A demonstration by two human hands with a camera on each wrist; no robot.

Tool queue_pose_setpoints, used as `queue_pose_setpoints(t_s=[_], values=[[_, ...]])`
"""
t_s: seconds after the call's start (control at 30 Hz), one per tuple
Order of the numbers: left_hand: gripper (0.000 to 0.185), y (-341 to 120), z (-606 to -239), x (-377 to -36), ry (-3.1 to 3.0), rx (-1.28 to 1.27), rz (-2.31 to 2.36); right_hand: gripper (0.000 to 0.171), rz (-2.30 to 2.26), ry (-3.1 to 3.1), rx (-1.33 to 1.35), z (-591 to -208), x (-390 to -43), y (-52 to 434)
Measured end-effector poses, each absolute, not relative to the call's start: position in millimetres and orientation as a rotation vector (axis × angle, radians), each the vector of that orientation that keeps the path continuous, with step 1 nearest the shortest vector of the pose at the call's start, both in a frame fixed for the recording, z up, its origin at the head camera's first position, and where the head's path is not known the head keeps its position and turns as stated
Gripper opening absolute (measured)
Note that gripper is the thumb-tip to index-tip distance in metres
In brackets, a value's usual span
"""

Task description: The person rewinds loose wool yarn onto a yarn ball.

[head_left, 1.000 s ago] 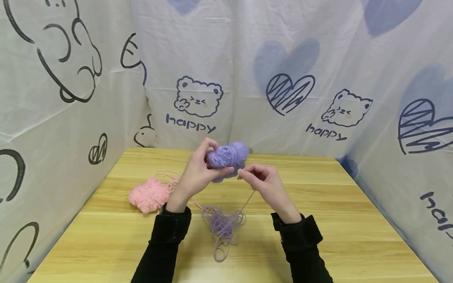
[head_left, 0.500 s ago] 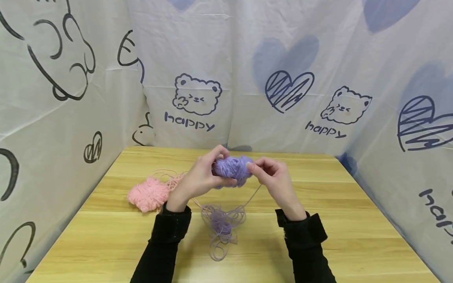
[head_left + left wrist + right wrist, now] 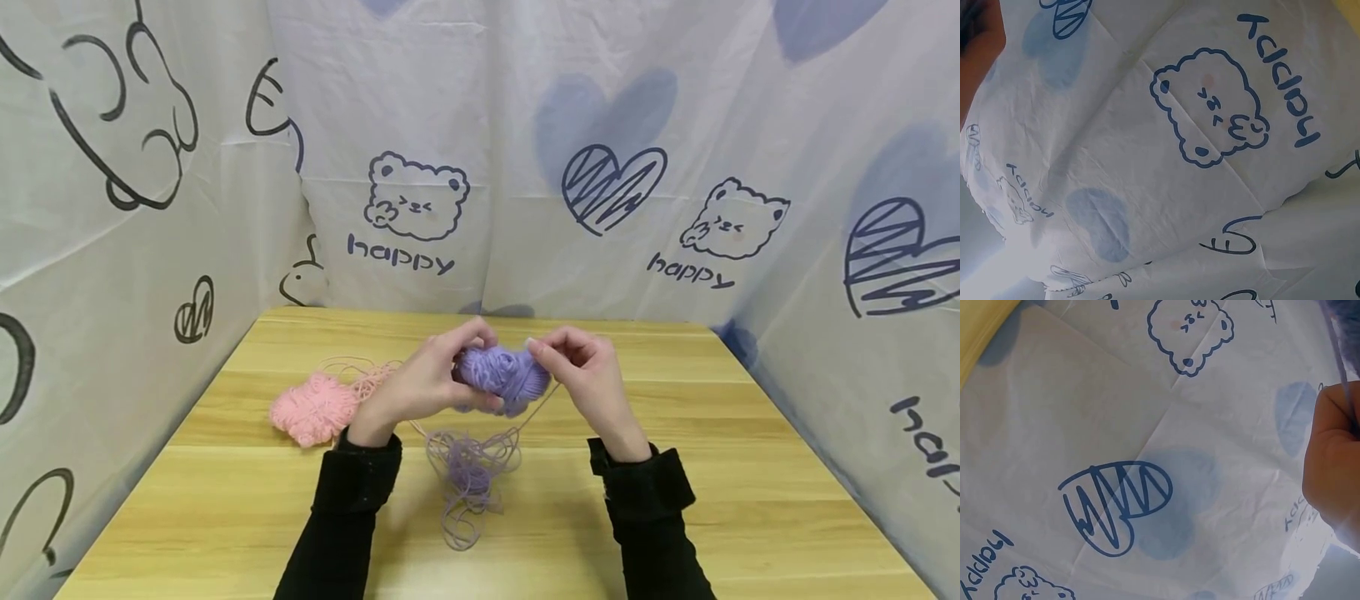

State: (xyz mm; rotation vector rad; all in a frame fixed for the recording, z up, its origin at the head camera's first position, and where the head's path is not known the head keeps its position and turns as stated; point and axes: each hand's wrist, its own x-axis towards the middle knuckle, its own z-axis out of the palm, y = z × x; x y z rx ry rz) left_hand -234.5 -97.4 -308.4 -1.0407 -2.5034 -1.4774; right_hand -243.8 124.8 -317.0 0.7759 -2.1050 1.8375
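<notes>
A purple yarn ball (image 3: 502, 379) is held up above the wooden table (image 3: 720, 492). My left hand (image 3: 427, 385) grips the ball from the left, thumb under it. My right hand (image 3: 581, 375) pinches a purple strand (image 3: 542, 406) at the ball's right side; in the right wrist view a finger (image 3: 1332, 469) and the strand (image 3: 1340, 362) show at the right edge. The strand runs down to a loose purple yarn tangle (image 3: 468, 475) on the table between my forearms. The left wrist view shows only the printed cloth.
A pink yarn heap (image 3: 315, 407) with loose pink strands lies on the table left of my left hand. White cloth walls (image 3: 675, 167) printed with bears and hearts enclose the table on the left, back and right.
Both hands have sunk a little with the ball. My right hand has risen from below the ball to its right side, carrying the strand up and round it.
</notes>
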Motion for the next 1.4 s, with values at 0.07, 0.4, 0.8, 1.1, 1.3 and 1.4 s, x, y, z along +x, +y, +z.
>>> queue_pose_setpoints(t_s=[0.07, 0.4, 0.8, 1.1, 1.3, 1.4], values=[[0.051, -98, -308, -235, -2.489, -1.091, -1.511, 0.011, 1.846, -2.103, 0.766, -317, -244, 124], [0.048, -103, -305, -235, -2.357, -1.322, -1.581, 0.010, 1.841, -2.100, 0.772, -318, -246, 124], [0.050, -106, -302, -232, -2.253, -1.375, -1.707, 0.010, 1.943, -2.084, 0.765, -319, -247, 120], [0.052, -107, -299, -230, -2.145, -1.332, -1.866, 0.019, 2.059, -2.039, 0.861, -322, -247, 112], [0.052, -107, -298, -229, -2.123, -1.274, -1.920, 0.026, 2.072, -2.073, 0.815, -323, -247, 110], [0.052, -107, -298, -228, -2.116, -1.262, -1.937, 0.030, 2.083, -2.070, 0.809, -325, -248, 110]])
